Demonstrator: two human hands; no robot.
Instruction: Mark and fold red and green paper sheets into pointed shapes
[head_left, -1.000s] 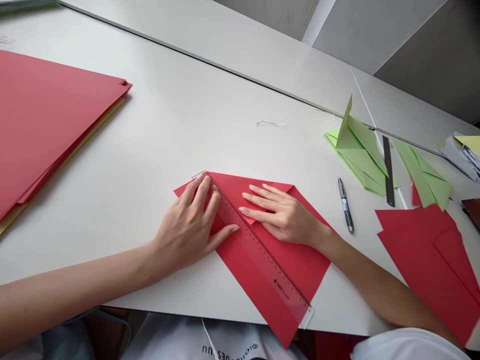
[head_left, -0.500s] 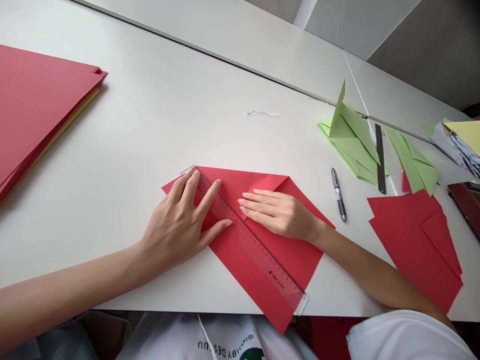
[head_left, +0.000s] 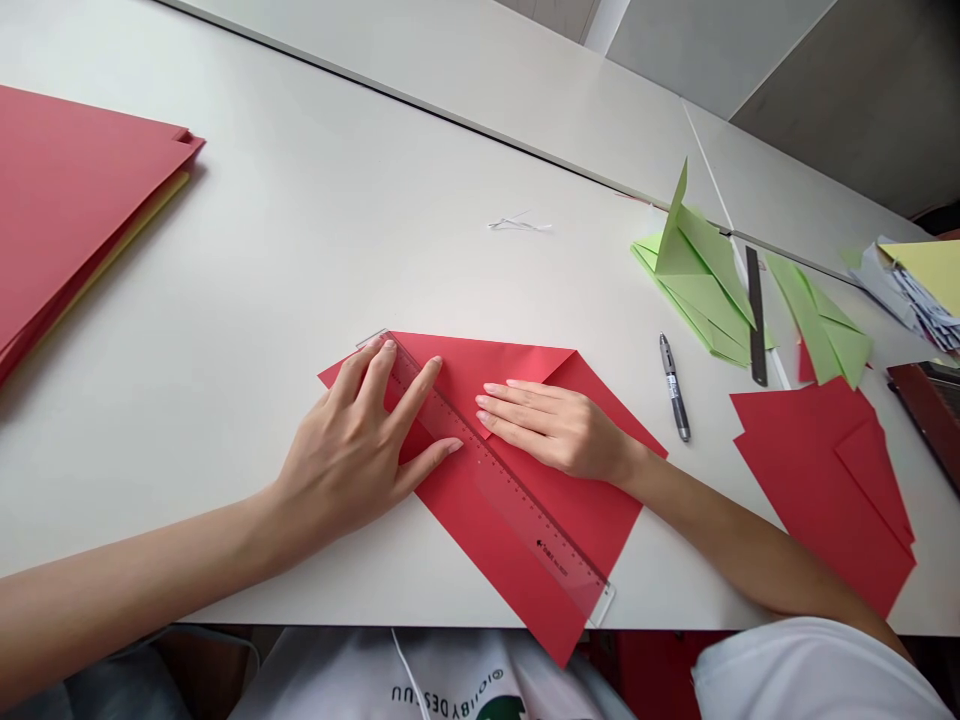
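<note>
A sheet of red paper (head_left: 487,540) lies on the table with its upper part folded over, one corner hanging past the near edge. Across it runs a clear plastic ruler (head_left: 517,505), slanting from upper left to lower right. My left hand (head_left: 356,430) rests with spread fingers on the ruler's upper end, holding it against the paper. My right hand (head_left: 555,425) lies flat on the folded flap (head_left: 480,355), fingers straight and side by side, their tips close to the ruler's edge. Neither hand grasps anything.
A pen (head_left: 675,388) lies to the right, beside folded red paper (head_left: 817,480). Behind are green folded papers (head_left: 697,280), a dark ruler (head_left: 757,318) and another green folded piece (head_left: 825,325). Large red sheets (head_left: 67,210) are stacked at left. White threads (head_left: 519,225) lie behind.
The view has shifted slightly, so the surroundings sit a little further left. Both hands, the ruler and the red paper keep their places relative to one another.
</note>
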